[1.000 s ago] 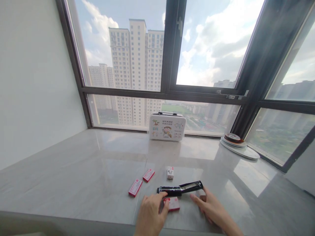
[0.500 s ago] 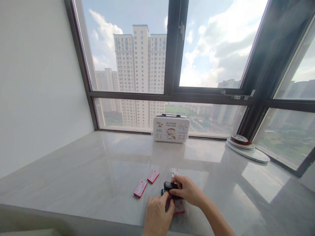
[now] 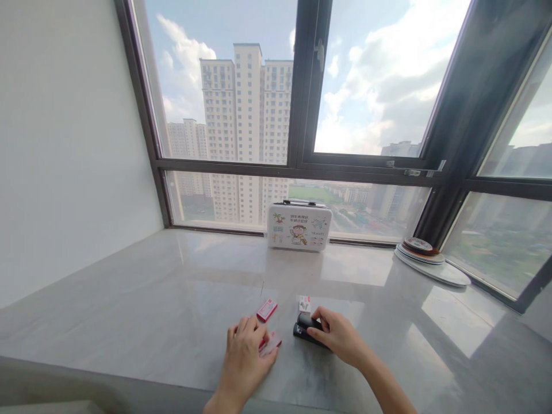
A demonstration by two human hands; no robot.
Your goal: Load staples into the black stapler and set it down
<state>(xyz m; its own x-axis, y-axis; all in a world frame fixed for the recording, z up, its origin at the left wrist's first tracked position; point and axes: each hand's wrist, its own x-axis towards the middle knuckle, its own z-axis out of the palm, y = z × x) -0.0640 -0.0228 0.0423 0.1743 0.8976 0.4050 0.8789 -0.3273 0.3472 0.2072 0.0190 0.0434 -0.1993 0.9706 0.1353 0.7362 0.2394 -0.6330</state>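
My right hand has its fingers closed round a black stapler, which lies low at the counter. To the left, my left hand grips a small red-and-white staple box between thumb and fingers. Part of that box is covered by the fingers, and another red-and-white box beside it is mostly hidden under the hand. Just beyond the left fingertips lies a second box, flat on the counter. Behind the stapler, close to its front end, is a white box with a printed picture.
The pale marble counter runs up to a dark-framed window. A white cartoon-printed case with a black handle stands upright against the glass. Stacked round plates or lids sit in the right corner. A white wall borders the left.
My left hand has moved left from beside the stapler, bringing a staple box over to the other boxes. The stapler has shifted slightly right in my right hand.
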